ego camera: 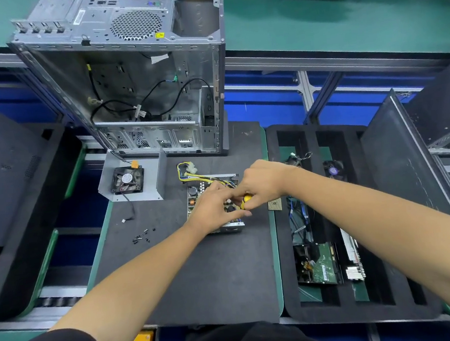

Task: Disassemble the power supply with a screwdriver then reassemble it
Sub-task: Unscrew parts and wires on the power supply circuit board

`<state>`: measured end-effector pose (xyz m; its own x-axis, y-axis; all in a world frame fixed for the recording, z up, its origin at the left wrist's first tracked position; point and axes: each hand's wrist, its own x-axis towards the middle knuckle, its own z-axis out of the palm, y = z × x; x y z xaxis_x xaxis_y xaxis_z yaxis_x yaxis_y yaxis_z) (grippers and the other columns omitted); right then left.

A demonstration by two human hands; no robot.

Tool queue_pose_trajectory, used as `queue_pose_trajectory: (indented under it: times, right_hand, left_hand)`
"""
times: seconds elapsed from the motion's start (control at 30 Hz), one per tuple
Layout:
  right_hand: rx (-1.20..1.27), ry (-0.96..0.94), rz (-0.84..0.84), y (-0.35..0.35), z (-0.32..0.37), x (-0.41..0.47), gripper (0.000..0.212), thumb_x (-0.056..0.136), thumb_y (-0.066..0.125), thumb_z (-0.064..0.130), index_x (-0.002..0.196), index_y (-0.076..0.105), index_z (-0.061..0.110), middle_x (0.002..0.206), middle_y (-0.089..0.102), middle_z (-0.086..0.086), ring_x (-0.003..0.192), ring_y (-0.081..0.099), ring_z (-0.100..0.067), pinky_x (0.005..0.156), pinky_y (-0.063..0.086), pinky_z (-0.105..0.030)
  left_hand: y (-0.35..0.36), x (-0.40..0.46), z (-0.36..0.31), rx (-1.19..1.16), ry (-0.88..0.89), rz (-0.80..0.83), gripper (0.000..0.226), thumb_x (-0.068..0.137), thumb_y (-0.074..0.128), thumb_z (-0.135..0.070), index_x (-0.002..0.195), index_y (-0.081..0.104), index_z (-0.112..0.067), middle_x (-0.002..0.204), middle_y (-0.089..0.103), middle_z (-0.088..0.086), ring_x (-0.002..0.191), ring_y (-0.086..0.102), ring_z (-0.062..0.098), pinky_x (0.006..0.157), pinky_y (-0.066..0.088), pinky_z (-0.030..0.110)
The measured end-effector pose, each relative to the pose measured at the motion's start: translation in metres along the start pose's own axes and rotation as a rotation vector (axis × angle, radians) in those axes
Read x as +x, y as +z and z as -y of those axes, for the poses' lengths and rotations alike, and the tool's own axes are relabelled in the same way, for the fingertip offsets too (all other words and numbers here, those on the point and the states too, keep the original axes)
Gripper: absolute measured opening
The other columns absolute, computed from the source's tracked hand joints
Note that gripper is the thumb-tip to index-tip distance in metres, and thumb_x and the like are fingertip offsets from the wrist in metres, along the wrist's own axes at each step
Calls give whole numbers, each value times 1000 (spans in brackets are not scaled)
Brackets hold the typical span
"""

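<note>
Both my forearms reach forward, hands meeting over the opened power supply (212, 203), a metal tray holding a crowded circuit board. My right hand (260, 182) curls its fingers round the yellow screwdriver (246, 200) handle. My left hand (213, 208) rests beside it, fingers loosely bent, fingertips touching the board just under the handle.

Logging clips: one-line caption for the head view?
Both hands work a yellow-handled screwdriver on the opened power supply.

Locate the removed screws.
In the head view, the small black loose screws lie on the dark mat, left of the open power supply board.
</note>
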<state>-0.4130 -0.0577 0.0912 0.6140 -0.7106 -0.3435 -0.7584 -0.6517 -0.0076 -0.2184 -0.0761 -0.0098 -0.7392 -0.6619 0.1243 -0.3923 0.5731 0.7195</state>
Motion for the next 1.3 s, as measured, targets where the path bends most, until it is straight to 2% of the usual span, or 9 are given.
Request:
queue_pose_trajectory:
  times: [0.13,0.27,0.4,0.53,0.73,0.9,1.0,1.17,1.3]
  right_hand:
    - [-20,45,7,4,2,0,25,89,49,52,98,64,34,57,41,5,53,44,-20,50,24,-29]
    - [-4,64,-5,5,2,-3,23,86,47,55,95,57,37,56,44,5,55,49,-21,50,26,-27]
    - [95,8,-35,-2,-3,-5,23,77,43,53,93,37,38,75,59,9,60,50,-20,52,30,-28]
    - [38,-104,-19,-6,-2,-3,24,84,56,31,106,48,33,94,62,10,66,43,-18,55,35,-30]
    - [89,-86,-7,-11,-4,-2,15,84,58,33,98,52,32,79,59,11,67,50,-21,56,36,-30]
    - [55,-22,37,-10,-4,-2,16,86,53,47,95,58,34,70,60,7,63,52,-19,53,33,-29]
    - [-12,-6,41,-6,-2,0,22,88,47,49,94,61,34,68,56,5,62,50,-21,50,25,-28]
    - [-36,63,45,-1,0,4,26,89,46,50,89,63,31,67,59,0,62,55,-25,50,24,-29]
    - [39,61,38,-6,-3,-1,19,85,47,51,84,45,32,63,53,5,55,48,-17,50,24,-28]
  left_hand:
    - [2,0,1,-12,4,0,47,72,80,-66,110,72,-41,96,57,-39,89,42,6,76,38,15]
    - [4,-1,4,-10,-53,11,31,75,84,-55,97,74,-35,81,50,-22,88,44,4,76,42,25]
    - [3,1,4,-3,-81,39,27,79,85,-48,93,76,-26,91,61,-12,97,51,11,83,48,34]
    - [3,1,3,31,-128,83,27,81,80,-51,97,75,-29,96,60,-4,96,54,13,86,50,35]
    - [3,1,5,70,-104,124,20,84,74,-54,90,71,-35,95,59,-5,94,47,8,78,46,31]
    - [3,-1,2,24,-54,48,31,79,74,-61,100,66,-41,99,53,-39,94,45,-3,75,40,17]
    - [1,0,-2,10,-31,45,45,75,73,-70,112,56,-50,104,47,-48,90,44,0,75,42,19]
    - [4,0,4,-39,-58,29,38,72,75,-70,94,69,-39,83,51,-28,93,45,-6,73,39,23]
    - [5,0,6,-53,-48,35,36,76,75,-63,90,73,-30,85,54,-21,93,48,2,78,46,29]
